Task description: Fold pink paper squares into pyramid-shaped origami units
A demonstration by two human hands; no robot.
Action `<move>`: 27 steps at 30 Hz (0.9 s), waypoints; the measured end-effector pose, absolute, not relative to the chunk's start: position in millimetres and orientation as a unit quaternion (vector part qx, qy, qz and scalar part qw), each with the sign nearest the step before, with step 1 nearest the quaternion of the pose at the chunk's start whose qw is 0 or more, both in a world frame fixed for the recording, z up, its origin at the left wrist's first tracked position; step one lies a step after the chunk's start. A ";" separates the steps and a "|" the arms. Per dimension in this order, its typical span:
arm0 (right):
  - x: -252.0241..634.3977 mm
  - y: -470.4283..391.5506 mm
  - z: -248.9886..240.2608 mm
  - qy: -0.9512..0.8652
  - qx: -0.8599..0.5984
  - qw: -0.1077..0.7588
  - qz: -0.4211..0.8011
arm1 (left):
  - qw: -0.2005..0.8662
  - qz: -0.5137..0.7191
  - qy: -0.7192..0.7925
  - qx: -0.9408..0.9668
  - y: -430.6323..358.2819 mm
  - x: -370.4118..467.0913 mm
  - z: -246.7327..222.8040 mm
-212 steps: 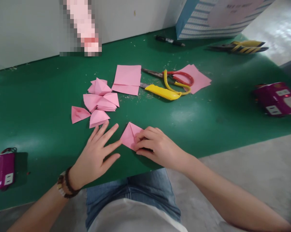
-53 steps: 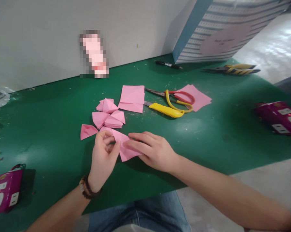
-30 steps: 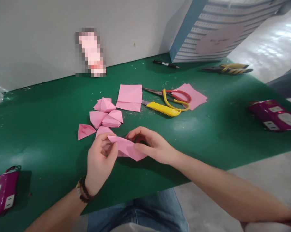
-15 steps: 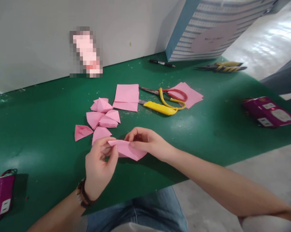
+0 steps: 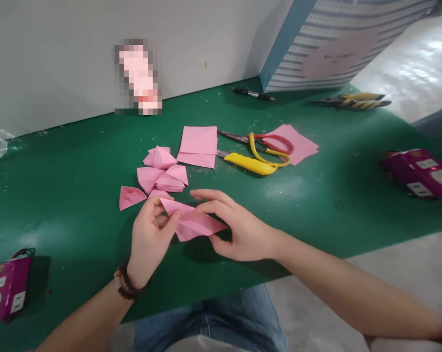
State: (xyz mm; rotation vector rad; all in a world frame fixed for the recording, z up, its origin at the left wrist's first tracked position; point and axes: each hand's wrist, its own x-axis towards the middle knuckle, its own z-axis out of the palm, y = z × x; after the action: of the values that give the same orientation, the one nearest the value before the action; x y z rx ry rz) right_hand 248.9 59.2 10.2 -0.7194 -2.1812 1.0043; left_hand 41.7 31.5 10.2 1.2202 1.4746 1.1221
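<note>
My left hand (image 5: 153,234) pinches the left corner of a folded pink paper (image 5: 191,222) between thumb and fingers, holding it just over the green table. Around the paper's right part, my right hand (image 5: 239,225) is open: the fingers reach over the upper edge and the thumb sits apart from them by the lower edge. Several folded pink pieces lie just beyond my left hand, among them a pointed piece (image 5: 160,157) and a cone-like piece (image 5: 132,197). One of these is partly covered by my left hand.
Farther back lie pink square sheets (image 5: 199,142), scissors (image 5: 268,146) and a yellow utility knife (image 5: 250,164). More pink sheets (image 5: 301,144) are under the scissors. A pen (image 5: 254,94), pliers (image 5: 353,101), a striped box (image 5: 316,54) and purple devices (image 5: 422,171) stand or lie around.
My right hand has loosened its pinch and spread its fingers, its thumb moving down to the lower edge. The paper has tilted and shows more of its face. The view has shifted slightly left.
</note>
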 end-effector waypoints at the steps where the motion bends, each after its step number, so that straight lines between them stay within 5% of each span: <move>1: 247.5 58.9 8.4 -0.832 -0.273 0.311 0.370 | 0.445 0.450 0.596 0.495 31.2 42.1 10.2; 9: 241.9 59.7 -2.7 -0.834 -0.289 0.371 0.289 | 0.393 0.383 0.610 0.572 27.9 41.0 8.3; 19: 243.9 66.1 -9.6 -0.902 -0.233 0.342 0.121 | 0.406 0.349 0.616 0.578 32.4 37.7 7.5; 27: 243.4 64.6 3.4 -0.796 -0.410 0.325 0.306 | 0.449 0.340 0.571 0.597 26.6 42.7 15.0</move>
State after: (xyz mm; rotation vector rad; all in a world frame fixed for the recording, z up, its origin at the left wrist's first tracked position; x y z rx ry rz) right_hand 243.4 64.6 3.4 -1.0746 -2.0869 0.8013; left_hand 42.7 26.6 15.0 1.4771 1.4126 0.8401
